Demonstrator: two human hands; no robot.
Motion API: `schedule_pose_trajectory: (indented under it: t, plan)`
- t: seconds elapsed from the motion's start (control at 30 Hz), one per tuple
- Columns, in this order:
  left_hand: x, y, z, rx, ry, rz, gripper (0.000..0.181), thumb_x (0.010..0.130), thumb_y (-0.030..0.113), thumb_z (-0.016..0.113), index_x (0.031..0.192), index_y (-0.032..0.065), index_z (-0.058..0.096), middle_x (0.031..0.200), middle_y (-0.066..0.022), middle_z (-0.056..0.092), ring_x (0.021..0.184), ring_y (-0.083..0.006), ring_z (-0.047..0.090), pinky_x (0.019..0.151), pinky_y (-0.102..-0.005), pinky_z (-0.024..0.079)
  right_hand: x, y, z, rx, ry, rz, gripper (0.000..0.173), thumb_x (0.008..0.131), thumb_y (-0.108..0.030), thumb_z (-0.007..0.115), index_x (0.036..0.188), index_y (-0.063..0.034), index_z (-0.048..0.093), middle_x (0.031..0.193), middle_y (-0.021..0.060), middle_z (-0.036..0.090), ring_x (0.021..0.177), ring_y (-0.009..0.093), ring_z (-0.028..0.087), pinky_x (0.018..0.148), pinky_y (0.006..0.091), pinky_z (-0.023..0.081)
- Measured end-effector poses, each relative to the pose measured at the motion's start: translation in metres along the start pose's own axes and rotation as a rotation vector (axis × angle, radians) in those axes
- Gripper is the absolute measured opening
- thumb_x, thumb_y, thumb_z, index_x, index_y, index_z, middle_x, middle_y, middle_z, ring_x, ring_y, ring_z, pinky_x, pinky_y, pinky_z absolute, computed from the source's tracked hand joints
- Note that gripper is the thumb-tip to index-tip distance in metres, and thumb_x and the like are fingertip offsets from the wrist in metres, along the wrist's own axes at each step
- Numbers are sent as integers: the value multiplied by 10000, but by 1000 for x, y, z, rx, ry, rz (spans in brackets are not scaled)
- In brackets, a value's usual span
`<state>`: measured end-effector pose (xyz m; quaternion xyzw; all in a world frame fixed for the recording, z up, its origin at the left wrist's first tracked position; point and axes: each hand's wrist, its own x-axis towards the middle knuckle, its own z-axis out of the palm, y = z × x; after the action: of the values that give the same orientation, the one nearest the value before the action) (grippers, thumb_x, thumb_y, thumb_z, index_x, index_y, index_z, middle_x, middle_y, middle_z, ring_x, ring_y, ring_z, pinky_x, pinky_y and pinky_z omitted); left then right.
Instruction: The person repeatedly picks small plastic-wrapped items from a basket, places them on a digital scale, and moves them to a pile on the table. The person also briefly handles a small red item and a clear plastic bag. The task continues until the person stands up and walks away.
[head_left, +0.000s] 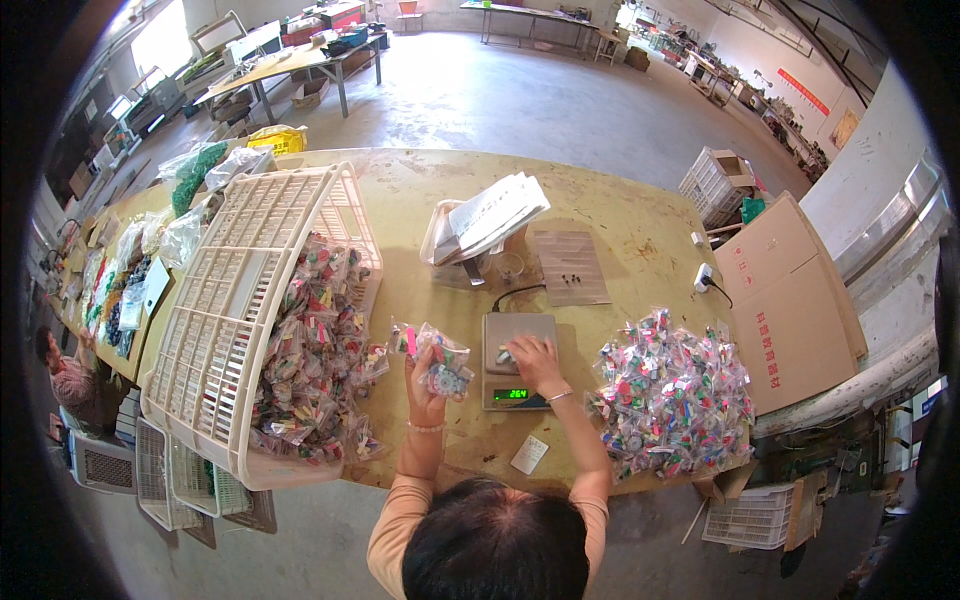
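My left hand (425, 390) is raised over the table, left of the scale, and grips several clear plastic bags of small coloured parts (448, 367). My right hand (535, 358) is slightly blurred above the pan of a digital scale (519, 399), whose green display is lit. Its fingertips are at a small bag of parts (507, 354) on the pan; whether they grip it is unclear. To the left, a pinkish plastic crate (247, 292) lies on its side with a heap of similar bags (315, 352) spilling from it. Another heap of bags (671, 394) lies right of the scale.
Behind the scale stand a clear plastic bin (442, 271) with papers (491, 217) and a brown sheet (574, 262) bearing small dark pieces. A paper slip (529, 454) lies near the front edge. Cardboard (787, 300) borders the right side. Another person (79, 382) is at the far left.
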<state>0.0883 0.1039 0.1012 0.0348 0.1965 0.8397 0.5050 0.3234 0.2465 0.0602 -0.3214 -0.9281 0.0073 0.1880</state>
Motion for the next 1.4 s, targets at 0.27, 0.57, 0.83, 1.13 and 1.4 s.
schedule_pose_trajectory:
  t: [0.27,0.57,0.83,1.13,1.4]
  plan:
    - [1,-7,16,34,20,32,201,1035,114,638,1231,100,681,1090,-75,759,919,-251,766,745,-429,675,-91,83,-68,-217,215,398,263,900,-45,620,1122,-128,736,1085,94,723,1016,272,685,890,437,539]
    - [4,-72,29,199,-55,-97,204,1003,48,688,1206,33,671,1100,-95,747,983,-211,743,828,-398,644,-64,16,-78,461,324,252,452,914,-113,770,1344,-46,647,1307,152,681,1103,290,700,967,414,558]
    - [5,-86,21,155,-85,-113,226,990,17,698,1211,33,656,1078,-118,761,942,-241,761,772,-390,649,16,-30,-32,936,343,476,174,983,-116,743,1132,-36,703,950,24,707,806,74,636,690,249,527]
    - [31,-45,17,10,83,-52,279,952,-62,707,1186,81,659,1070,-114,750,929,-280,763,739,-402,657,8,26,-3,569,30,612,248,944,-179,738,1164,-65,713,1021,137,749,888,258,720,820,414,559]
    - [26,-27,16,21,61,-15,276,975,4,709,1222,115,657,1088,-118,767,933,-286,774,683,-421,664,-14,34,-23,243,509,456,532,857,-144,788,1354,-68,611,1382,149,629,1289,348,568,1109,487,404]
